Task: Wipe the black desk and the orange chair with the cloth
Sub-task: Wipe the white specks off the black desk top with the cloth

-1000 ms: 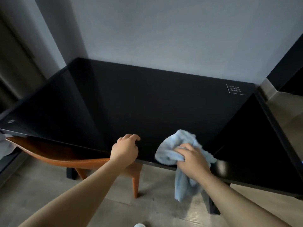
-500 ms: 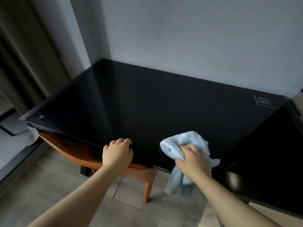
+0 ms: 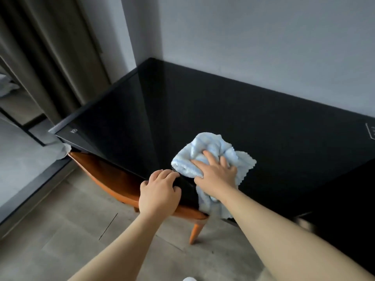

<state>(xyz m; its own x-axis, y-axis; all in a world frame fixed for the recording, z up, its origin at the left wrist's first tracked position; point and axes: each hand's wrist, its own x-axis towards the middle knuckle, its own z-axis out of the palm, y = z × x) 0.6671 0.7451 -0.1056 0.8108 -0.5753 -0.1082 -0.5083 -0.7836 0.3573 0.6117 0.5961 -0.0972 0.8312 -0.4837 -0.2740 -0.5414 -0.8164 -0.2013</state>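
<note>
A glossy black desk (image 3: 203, 110) stands against the grey wall. A light blue cloth (image 3: 209, 149) lies bunched on its front part, with one end hanging over the front edge. My right hand (image 3: 215, 175) presses down on the cloth, fingers spread over it and gripping it. My left hand (image 3: 159, 193) rests with curled fingers on the desk's front edge, just left of the cloth. The orange chair (image 3: 113, 179) is pushed under the desk; only its curved back and one leg show below the edge.
A grey wall (image 3: 263, 47) backs the desk. Brown curtains (image 3: 50, 57) hang at the left. A bed with white sheets (image 3: 24, 163) and a dark frame lies at the far left. Grey floor tiles (image 3: 71, 230) lie beneath. A white printed mark (image 3: 370, 134) sits on the desk's right.
My right hand has slid the cloth left and farther onto the desk, close to my left hand. My view has turned left. My left hand stays on the desk edge.
</note>
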